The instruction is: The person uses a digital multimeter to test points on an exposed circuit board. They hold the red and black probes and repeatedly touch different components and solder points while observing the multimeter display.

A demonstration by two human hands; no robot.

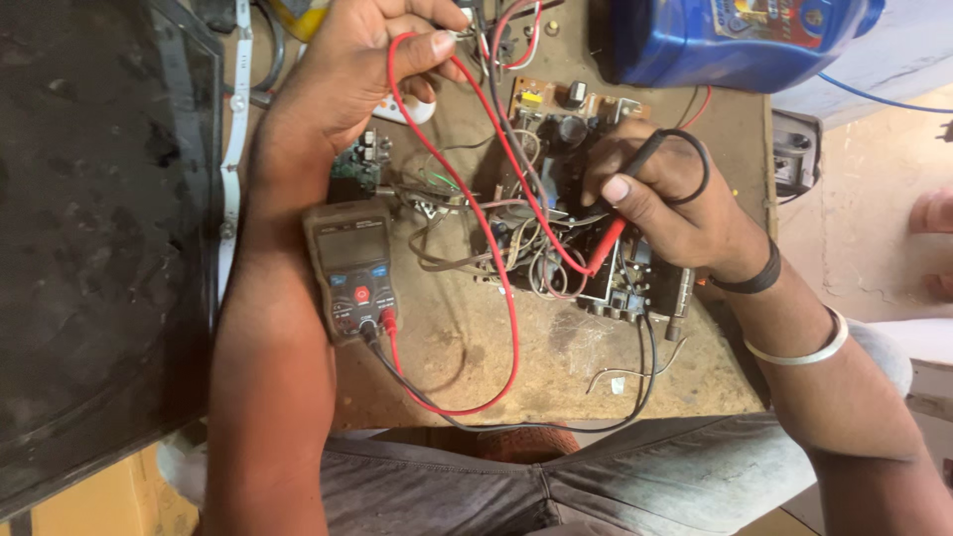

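Both forearms flank a multimeter (355, 281); left hand (347, 74) pinches the red lead (496, 268), right hand (665, 194) grips a probe (608, 243) over the circuit board (566, 199), blue jug (725, 40) behind

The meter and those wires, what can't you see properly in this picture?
- Head view: the meter screen is too small to read.
- Head view: the red probe tip is lost among the circuit board wires.
- Head view: the left hand covers what its fingers pinch besides the red wire.
- Head view: the top edge cuts off the blue jug.
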